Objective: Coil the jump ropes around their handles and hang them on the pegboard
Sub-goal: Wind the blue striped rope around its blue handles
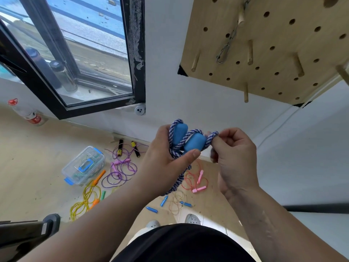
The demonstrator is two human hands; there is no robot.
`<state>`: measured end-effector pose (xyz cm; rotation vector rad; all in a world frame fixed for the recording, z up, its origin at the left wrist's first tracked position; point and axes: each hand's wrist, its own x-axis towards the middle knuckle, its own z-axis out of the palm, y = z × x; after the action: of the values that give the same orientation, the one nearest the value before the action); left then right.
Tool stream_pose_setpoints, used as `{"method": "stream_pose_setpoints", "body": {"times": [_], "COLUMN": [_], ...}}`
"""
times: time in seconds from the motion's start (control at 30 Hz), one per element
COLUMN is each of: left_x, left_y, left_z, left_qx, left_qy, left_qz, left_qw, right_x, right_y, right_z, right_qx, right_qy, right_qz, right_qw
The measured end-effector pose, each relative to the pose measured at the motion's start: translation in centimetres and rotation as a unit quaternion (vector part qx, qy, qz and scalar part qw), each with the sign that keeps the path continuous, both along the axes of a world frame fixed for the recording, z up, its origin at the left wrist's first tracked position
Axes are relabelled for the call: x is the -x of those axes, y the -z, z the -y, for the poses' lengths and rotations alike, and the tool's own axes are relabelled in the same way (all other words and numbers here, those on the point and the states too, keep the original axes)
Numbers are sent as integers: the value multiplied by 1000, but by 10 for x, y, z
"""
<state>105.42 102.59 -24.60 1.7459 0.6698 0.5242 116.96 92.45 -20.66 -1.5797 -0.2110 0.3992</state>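
My left hand [162, 163] grips two blue foam handles [194, 142] of a jump rope held side by side, with blue-and-white braided rope [193, 132] looped over their tops. A stretch of that rope hangs down below the hand. My right hand [234, 157] pinches a loop of the same rope just right of the handles. The wooden pegboard [279, 44] is on the wall above right, with several pegs; a metal chain [226, 48] hangs from one peg.
On the floor lie a purple rope [120, 171], a yellow rope with orange handles [85, 201], a pink rope [196, 180], a thin rope with blue handles [175, 203], a clear plastic box [83, 167] and a bottle [26, 114]. A window [75, 53] is at the left.
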Motion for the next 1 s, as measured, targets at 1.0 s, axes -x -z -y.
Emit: {"method": "stream_pose_setpoints", "body": {"times": [1.0], "left_x": [10], "left_y": [-10], "left_z": [4], "left_qx": [62], "left_qy": [78], "left_qz": [10], "left_qw": [995], "right_x": [-8], "right_y": [-3], "right_z": [18], "right_qx": [72], "right_qy": [-277], "right_qz": [68], "right_qw": [956]}}
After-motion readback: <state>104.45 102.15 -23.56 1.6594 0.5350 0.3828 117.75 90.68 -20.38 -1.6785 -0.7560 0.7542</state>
